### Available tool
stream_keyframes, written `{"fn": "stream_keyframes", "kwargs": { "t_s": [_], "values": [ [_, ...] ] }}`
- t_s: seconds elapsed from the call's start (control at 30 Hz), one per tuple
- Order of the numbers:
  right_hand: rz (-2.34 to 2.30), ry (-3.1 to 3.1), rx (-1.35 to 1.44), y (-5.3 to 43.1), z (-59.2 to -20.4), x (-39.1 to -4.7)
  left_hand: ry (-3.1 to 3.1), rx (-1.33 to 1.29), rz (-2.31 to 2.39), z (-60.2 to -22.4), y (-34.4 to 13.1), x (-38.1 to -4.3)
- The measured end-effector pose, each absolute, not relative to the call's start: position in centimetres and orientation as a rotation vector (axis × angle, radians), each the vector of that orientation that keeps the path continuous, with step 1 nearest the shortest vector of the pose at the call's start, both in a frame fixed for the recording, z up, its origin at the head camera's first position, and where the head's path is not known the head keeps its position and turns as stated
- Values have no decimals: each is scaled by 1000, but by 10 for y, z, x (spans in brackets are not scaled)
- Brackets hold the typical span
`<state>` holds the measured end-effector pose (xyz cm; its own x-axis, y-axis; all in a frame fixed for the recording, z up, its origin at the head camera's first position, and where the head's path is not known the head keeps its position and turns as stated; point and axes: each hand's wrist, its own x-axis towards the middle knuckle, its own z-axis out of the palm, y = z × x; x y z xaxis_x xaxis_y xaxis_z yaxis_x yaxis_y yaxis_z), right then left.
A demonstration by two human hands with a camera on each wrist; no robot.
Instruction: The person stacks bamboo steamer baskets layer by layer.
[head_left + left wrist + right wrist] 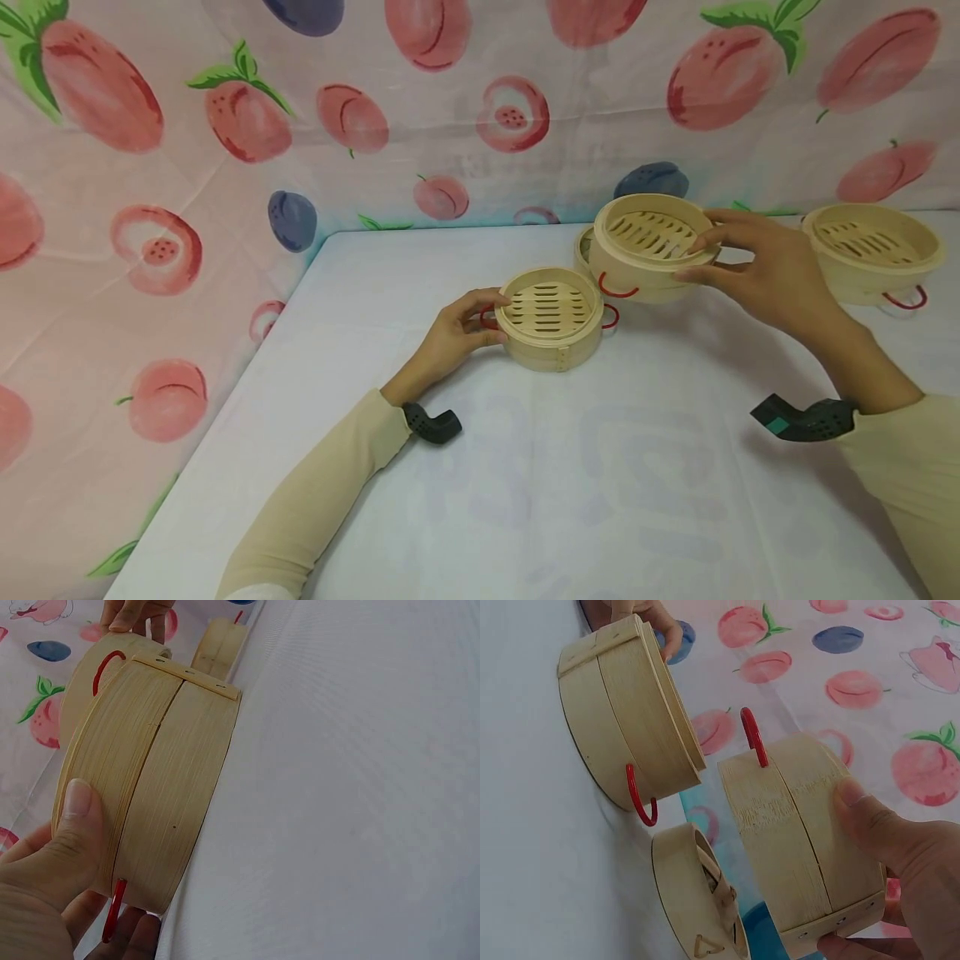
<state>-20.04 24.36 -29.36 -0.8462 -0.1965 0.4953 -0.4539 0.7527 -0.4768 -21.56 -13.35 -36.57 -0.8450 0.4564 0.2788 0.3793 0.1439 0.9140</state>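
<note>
With thumb and fingers on either side, my left hand (459,329) grips a round bamboo steamer basket (551,350) at its left edge, beside a red loop handle. This basket stands upright on the white table, its slatted floor showing from above. My right hand (772,258) pinches the right rim of another bamboo steamer basket (637,283), raised and slightly tilted. In the right wrist view, the raised basket (795,832) shows a stapled seam and a red handle. Behind it is a bamboo lid (681,889) with a woven strip on top, mostly hidden in the head view.
A third steamer basket (870,279) with a red handle stands at the far right of the table, behind my right wrist. A fruit-printed cloth (375,183) hangs along the back and left of the white tabletop (555,483).
</note>
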Motion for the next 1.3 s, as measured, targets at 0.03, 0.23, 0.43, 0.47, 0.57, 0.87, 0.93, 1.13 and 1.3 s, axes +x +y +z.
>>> {"fn": "stream_keyframes", "kwargs": {
  "t_s": [0.03, 0.23, 0.43, 0.47, 0.57, 0.87, 0.93, 1.13, 1.3],
  "values": [
    [836, -2533, 497, 243, -293, -200, 2322, 851, 1829, -369, -134, -218],
    [846, -2496, 540, 234, -293, -202, 2313, 860, 1844, -378, -135, -224],
    [830, -2475, 581, 225, -291, -203, 2275, 785, 1891, -375, -131, -222],
    [829, -2475, 592, 223, -290, -204, 2263, 767, 1907, -373, -129, -221],
    [845, -2484, 615, 216, -287, -205, 2230, 726, 1954, -364, -125, -212],
    [881, -2503, 656, 197, -281, -212, 2269, 734, 1973, -349, -120, -202],
    [888, -2517, 654, 196, -281, -212, 2268, 740, 1974, -350, -119, -202],
    [915, -2540, 645, 190, -285, -212, 2239, 756, 1996, -351, -121, -203],
    [916, -2543, 661, 185, -288, -211, 2304, 804, 1953, -352, -123, -203]
  ]
}}
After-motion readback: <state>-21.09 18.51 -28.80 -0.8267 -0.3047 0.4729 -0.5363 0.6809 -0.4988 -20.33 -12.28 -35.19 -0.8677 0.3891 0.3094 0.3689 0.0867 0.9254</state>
